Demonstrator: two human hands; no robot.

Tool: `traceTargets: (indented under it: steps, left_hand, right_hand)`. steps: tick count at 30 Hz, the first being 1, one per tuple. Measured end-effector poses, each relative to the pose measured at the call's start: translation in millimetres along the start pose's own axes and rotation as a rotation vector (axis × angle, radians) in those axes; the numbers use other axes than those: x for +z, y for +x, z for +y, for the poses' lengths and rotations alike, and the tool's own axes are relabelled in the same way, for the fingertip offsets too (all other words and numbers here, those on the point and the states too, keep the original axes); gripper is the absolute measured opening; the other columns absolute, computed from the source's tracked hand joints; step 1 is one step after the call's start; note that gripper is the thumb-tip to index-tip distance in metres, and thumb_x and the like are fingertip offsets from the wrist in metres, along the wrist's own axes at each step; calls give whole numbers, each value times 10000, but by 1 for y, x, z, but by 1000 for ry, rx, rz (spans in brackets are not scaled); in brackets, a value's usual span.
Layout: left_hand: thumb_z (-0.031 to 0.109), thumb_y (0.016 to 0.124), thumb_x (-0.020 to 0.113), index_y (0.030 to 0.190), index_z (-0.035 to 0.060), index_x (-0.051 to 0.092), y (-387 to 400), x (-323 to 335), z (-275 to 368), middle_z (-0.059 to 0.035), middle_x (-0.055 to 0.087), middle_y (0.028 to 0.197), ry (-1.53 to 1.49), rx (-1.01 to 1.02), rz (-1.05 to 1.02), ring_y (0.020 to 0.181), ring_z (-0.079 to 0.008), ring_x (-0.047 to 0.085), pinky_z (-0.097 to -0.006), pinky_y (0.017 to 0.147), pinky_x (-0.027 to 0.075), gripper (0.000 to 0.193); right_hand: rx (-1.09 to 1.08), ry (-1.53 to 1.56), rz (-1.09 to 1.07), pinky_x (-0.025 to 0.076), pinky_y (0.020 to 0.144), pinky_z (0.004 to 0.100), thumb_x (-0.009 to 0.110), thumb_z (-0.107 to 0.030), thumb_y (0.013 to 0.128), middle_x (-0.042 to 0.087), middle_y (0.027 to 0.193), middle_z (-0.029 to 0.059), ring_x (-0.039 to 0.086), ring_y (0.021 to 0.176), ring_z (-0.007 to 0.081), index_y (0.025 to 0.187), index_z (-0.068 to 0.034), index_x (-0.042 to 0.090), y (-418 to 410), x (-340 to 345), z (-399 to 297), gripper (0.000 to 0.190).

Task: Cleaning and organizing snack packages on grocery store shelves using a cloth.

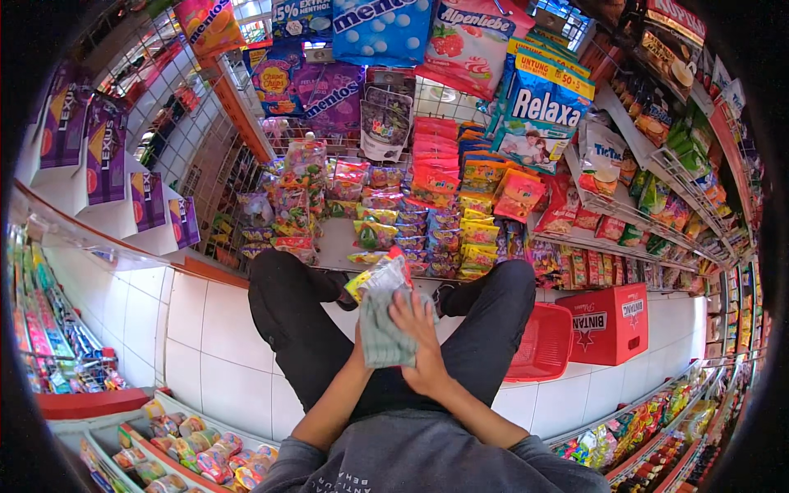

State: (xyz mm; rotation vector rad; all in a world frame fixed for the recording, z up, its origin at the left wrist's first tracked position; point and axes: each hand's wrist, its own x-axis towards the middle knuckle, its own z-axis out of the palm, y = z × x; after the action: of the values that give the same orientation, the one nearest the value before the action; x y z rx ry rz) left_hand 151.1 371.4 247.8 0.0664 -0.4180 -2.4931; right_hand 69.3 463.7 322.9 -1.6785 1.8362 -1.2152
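A grey-green cloth (387, 336) lies between my two hands, over the lower part of a shiny candy bag (383, 276) with yellow and red edges. My right hand (416, 336) presses flat on the cloth with its fingers spread. At the cloth's left side is my left hand (360, 345), mostly hidden beneath it; its grip cannot be made out. Both hands are between my bent knees, in front of a low shelf of small candy packets (376, 234).
A red plastic basket (542, 345) and a red carton (616, 326) stand on the white tiled floor (216, 333) to the right. Large candy bags (542, 111) hang ahead. Purple boxes (106, 151) line the left, and a bin of small cups (209, 450) is behind left.
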Motion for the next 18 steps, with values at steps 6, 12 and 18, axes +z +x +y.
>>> traceTargets:
  steps: [6,12,18]
  left_hand:
    - [449,927,286,1315,32,299,10,47,1,-101,447,1266,390,11,360,1157,-220,442,-350,993,325,569]
    - [493,911,287,1283,38,364,9,60,25,-104,477,1230,239,-54,413,1130,-225,469,-360,968,355,593]
    - [474,915,304,1294,37,335,10,52,6,-103,423,1281,613,-134,391,1172,-222,424,-371,994,327,580]
  right_hand:
    - [106,178,213,67,1074,436,405,-79,735,259,1397,189,155,1331,310,1308,-6,348,32,-17,17,581]
    - [37,58,83,112,1067,442,411,-24,669,247,1407,173,171,1324,324,1322,-19,326,-2,-14,-2,659]
    - [43,1,183,119,1068,435,412,5,630,272,1393,180,187,1319,328,1306,-4,345,22,-30,13,679]
